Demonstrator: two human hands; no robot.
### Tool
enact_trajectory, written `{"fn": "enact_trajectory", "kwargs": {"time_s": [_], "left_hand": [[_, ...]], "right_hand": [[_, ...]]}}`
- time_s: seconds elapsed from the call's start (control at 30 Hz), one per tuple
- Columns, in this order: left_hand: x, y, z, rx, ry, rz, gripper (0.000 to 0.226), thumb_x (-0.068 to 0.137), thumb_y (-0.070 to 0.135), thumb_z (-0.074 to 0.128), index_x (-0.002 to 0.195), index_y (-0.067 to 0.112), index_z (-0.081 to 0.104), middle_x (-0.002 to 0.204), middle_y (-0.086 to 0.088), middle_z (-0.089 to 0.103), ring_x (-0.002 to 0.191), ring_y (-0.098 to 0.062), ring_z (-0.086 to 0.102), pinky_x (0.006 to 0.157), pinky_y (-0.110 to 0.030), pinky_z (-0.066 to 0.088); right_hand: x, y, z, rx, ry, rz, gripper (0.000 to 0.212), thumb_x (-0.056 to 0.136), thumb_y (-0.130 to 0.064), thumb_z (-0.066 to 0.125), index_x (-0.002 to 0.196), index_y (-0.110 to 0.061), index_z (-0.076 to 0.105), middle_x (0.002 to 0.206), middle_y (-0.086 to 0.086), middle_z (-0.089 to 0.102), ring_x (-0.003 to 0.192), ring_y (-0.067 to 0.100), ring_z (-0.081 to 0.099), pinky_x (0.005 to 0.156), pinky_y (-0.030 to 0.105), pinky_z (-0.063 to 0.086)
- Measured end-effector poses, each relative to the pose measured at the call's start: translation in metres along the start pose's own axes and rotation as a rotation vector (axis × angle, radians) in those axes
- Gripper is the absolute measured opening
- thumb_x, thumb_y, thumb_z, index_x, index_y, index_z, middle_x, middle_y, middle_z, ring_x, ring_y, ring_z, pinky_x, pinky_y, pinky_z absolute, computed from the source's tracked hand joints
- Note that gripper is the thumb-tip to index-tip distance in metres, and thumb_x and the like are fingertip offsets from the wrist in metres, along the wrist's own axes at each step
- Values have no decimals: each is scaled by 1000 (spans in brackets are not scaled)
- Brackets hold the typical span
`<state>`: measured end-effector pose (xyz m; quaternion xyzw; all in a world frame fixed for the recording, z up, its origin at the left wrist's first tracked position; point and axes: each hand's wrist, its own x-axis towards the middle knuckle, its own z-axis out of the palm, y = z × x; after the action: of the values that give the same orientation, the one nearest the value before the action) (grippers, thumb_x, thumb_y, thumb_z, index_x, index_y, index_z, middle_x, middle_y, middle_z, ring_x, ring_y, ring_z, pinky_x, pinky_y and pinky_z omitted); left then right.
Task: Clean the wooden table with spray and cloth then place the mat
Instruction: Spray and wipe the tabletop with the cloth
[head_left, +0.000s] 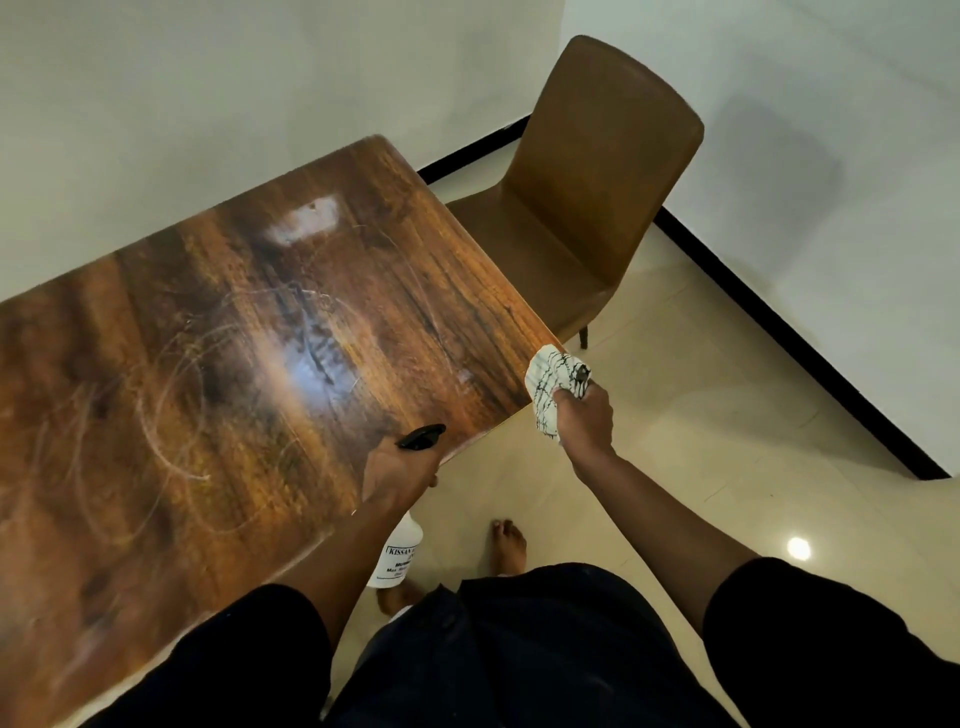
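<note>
The glossy wooden table (218, 332) fills the left half of the view, with curved smear marks and wet streaks across its top. My left hand (397, 470) grips a white spray bottle (397, 553) by its black trigger head at the table's near edge; the bottle body hangs below the edge. My right hand (584, 415) holds a bunched white cloth with black lines (550, 382) at the table's right corner, the cloth touching the edge. No mat is in view.
A brown upholstered chair (597, 171) stands at the table's far right end, close to the white walls with their black skirting. Beige tiled floor (701, 415) lies to the right. My bare foot (508, 545) is on the floor beside the table.
</note>
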<state>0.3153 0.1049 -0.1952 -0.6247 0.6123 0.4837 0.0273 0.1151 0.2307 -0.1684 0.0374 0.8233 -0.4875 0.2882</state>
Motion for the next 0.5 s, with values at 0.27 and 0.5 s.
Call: {"fn": "enact_trajectory", "kwargs": {"time_s": [0.27,0.5], "left_hand": [[-20,-34,-15,4,102,-15,29,89,44,72,85,16,80,63,-4,76,57,-17,71,55,-31,56],[-39,-51,-27,-44,148,-72,14,86,32,77,76,21,75,69,-5,78,62,-22,72,57,-31,54]], "right_hand": [[-11,-2,29,-118,-120,-17,37,93,-23,60,127,-10,62,125,11,69,112,32,66,100,48,54],[-23,-7,47,-170,-231,-76,26,93,-19,59,117,-11,65,118,12,71,108,34,67,98,49,55]]}}
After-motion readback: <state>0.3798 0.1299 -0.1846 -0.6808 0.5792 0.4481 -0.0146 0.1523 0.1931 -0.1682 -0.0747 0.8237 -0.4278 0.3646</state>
